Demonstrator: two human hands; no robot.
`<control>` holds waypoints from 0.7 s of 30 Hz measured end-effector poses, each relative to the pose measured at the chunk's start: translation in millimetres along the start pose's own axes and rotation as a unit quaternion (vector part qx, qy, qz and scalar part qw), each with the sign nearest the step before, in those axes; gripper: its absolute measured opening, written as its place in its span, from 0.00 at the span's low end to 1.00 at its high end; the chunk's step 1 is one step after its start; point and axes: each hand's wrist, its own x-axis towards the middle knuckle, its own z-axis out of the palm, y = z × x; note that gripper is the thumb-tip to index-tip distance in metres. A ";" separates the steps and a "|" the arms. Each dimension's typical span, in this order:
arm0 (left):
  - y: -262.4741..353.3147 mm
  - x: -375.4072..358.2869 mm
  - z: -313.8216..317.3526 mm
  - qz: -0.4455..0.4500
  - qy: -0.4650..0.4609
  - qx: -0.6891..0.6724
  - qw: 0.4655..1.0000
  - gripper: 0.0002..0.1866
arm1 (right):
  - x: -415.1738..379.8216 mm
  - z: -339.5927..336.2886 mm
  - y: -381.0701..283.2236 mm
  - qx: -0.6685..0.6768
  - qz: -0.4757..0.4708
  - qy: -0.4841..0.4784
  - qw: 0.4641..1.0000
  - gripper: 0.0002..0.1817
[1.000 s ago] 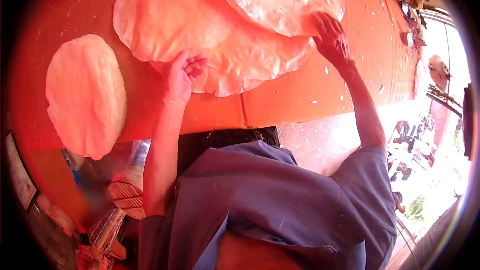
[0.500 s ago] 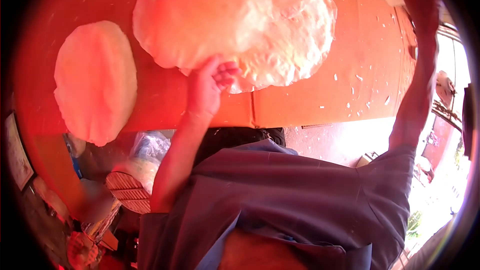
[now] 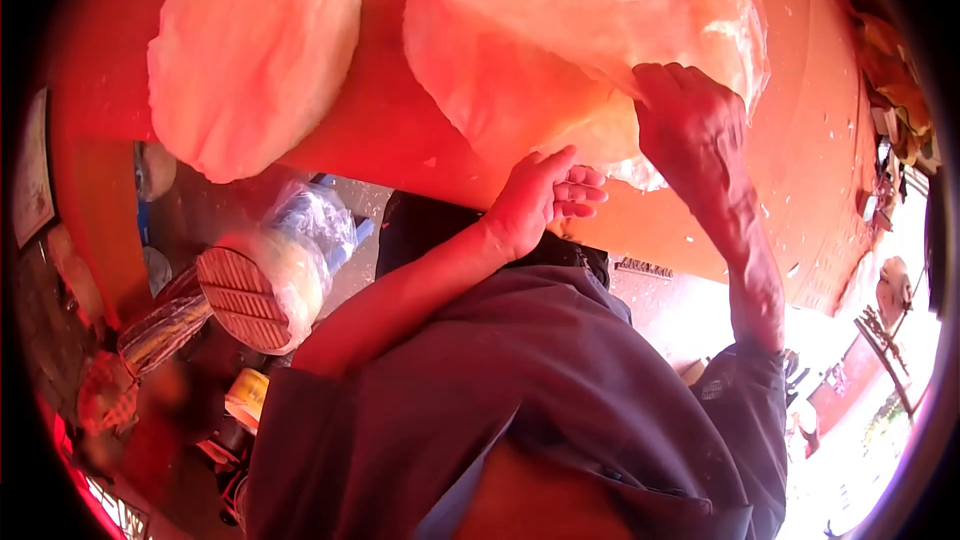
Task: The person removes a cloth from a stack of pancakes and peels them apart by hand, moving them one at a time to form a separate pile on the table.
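A large, thin, round flat sheet lies at the upper middle of the orange-red table. My right hand is closed on the near edge of its upper layer, which is lifted and folded over the layer below. Just below the sheet's near edge, my left hand is held palm up with its fingers apart and slightly curled, holding nothing. A second oval flat sheet lies to the left, its lower end hanging over the table's edge.
The table carries scattered white flakes on its right part. Below its left edge stand a plastic-wrapped round bundle with a ribbed end and a yellow object. More items lie beyond the table at the right.
My right hand has come down from the upper right and taken hold of the sheet's edge, folding a layer over. My left hand has drawn away from the sheet. The view has shifted.
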 end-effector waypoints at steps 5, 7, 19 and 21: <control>-0.2 1.2 6.4 -0.004 0.044 0.240 0.970 0.17 | -15.3 65.6 -28.8 0.102 -0.056 -0.095 0.989 0.05; -9.2 3.0 1.8 0.053 0.056 0.387 0.919 0.12 | -13.5 72.2 -34.0 0.108 -0.054 -0.126 0.985 0.06; -15.6 20.5 19.4 0.266 0.174 0.948 -0.026 0.08 | -11.0 74.7 -75.5 0.135 0.113 -0.152 0.973 0.15; -7.1 12.3 13.1 0.306 0.140 0.934 0.117 0.09 | -12.2 88.0 -62.4 0.068 -0.010 -0.076 0.995 0.14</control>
